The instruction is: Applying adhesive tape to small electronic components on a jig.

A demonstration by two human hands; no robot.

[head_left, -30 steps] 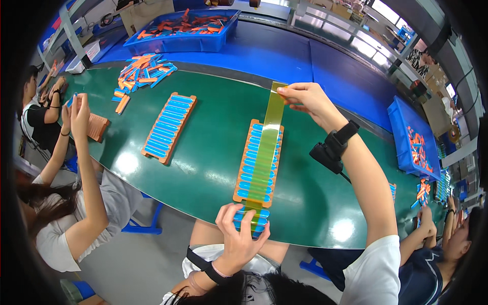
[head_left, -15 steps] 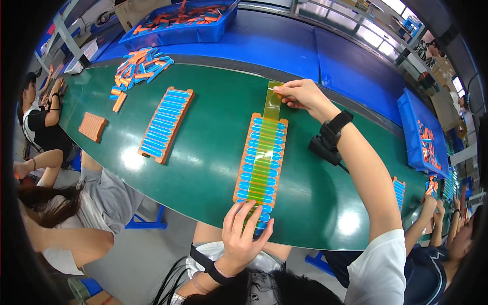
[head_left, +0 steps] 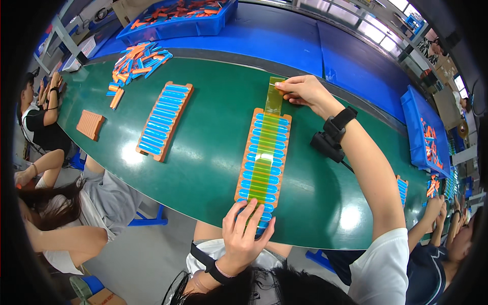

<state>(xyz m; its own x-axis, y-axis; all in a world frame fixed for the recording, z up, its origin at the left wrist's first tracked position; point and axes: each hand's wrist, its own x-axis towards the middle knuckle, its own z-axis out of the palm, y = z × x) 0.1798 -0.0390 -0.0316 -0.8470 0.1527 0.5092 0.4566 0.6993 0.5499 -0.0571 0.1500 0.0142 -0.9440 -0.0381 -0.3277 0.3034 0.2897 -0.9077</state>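
A long orange ridged tray (head_left: 258,111) lies in front of me, with blue slim pieces (head_left: 277,145) side by side across it. Down its middle runs a strip of clear yellow tape (head_left: 264,152). My right hand (head_left: 301,92) pinches the far end of the tape between thumb and fingers, beyond the tray and slightly above the table. At the near end, my left hand (head_left: 245,231) lies with fingers spread over the tape and the blue pieces. Its fingers hide part of that end.
Left on the green table (head_left: 213,127) lie another filled tray (head_left: 165,122), a small bare orange tray (head_left: 90,125) and a pile of orange and blue pieces (head_left: 137,63). Blue bins (head_left: 178,31) stand at far left and right (head_left: 414,137). Co-workers sit on both sides.
My right hand has risen slightly away from me with the tape's end. My left hand stays at the near end; the view has shifted a little.
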